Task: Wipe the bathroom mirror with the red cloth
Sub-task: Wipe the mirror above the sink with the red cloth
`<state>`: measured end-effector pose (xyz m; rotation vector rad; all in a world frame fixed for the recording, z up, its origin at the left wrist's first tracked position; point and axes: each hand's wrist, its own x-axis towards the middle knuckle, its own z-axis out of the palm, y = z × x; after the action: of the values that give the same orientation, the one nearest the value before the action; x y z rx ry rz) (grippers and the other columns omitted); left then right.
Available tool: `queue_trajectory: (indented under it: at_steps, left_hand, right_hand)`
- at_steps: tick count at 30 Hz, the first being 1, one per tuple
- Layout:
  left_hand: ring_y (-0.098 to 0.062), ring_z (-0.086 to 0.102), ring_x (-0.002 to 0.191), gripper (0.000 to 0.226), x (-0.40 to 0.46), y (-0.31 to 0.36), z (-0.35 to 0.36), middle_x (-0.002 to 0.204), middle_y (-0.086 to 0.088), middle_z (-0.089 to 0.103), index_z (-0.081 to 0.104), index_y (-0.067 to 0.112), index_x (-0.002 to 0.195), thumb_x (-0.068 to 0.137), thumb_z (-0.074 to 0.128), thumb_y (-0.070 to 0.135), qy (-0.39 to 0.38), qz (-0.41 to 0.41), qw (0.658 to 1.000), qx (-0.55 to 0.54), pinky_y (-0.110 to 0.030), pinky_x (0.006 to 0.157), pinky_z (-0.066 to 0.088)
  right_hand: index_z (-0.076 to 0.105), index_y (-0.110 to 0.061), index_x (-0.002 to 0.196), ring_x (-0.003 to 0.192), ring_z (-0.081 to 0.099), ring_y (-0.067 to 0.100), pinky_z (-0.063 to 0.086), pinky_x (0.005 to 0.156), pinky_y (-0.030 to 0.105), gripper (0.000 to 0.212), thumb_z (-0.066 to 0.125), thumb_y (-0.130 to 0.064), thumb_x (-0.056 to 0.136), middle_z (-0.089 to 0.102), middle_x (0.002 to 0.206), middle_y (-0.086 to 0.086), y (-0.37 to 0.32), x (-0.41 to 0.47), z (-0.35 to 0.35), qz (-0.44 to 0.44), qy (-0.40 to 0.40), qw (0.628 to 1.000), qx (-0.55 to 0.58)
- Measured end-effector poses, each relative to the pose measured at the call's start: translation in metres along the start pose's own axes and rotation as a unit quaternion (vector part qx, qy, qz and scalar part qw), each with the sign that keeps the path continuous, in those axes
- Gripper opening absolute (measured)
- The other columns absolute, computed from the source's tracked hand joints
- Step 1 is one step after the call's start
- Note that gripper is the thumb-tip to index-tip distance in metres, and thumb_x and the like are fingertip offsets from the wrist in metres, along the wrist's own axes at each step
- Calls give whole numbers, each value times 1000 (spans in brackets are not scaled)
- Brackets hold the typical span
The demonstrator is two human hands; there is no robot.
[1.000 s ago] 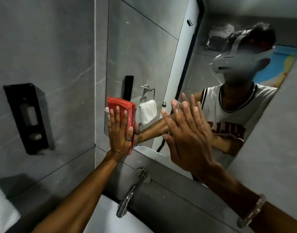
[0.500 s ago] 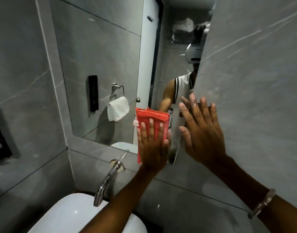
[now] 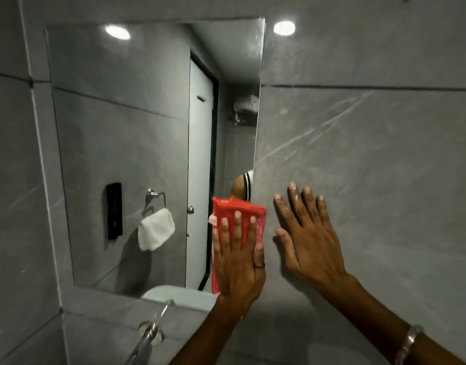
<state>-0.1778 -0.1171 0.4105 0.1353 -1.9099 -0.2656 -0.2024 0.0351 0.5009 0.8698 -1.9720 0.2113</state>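
Note:
The bathroom mirror (image 3: 126,143) is a tall frameless pane set into the grey tiled wall. A folded red cloth (image 3: 236,210) lies flat against its lower right corner, overlapping the mirror's right edge. My left hand (image 3: 238,262) presses the cloth to the glass with fingers spread and a ring on one finger. My right hand (image 3: 305,238) rests open and flat on the grey wall tile just right of the mirror, a bracelet on its wrist.
A chrome wall tap (image 3: 150,335) sticks out below the mirror at the bottom left. Reflected in the glass are a white door, a towel ring with a white towel, a black dispenser and a ceiling light. Grey tile (image 3: 371,154) fills the right side.
My left hand slid the red cloth from the mirror's left edge across to its lower right corner. My right hand moved off the glass onto the wall tile. The view swung left and up.

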Motion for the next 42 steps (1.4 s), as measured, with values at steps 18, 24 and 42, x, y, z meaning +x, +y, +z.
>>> queue_trajectory:
  at_steps: [18,24,42]
  left_hand:
    - [-31,-5,160,73,317,56,-93,173,-11,-1,4,12,163,107,28,51,132,58,989,26,-51,130,-4]
    - [-25,-3,160,61,211,28,-69,173,-4,5,7,18,163,107,24,35,75,77,993,-56,-54,130,1]
    - [-36,71,88,55,-168,41,-95,104,-19,71,71,-2,121,93,58,43,-123,-675,383,-619,-47,87,62]
  right_hand:
    - [15,-24,162,158,-13,17,-14,128,35,65,26,-50,103,0,171,3,18,114,-64,32,140,989,44]
    - [15,-25,162,159,-7,20,-5,128,38,64,22,-52,104,4,171,5,0,46,-42,33,91,993,69]
    - [70,-1,106,89,75,12,59,85,31,44,78,-40,87,79,103,13,-97,-215,33,551,-249,412,681]
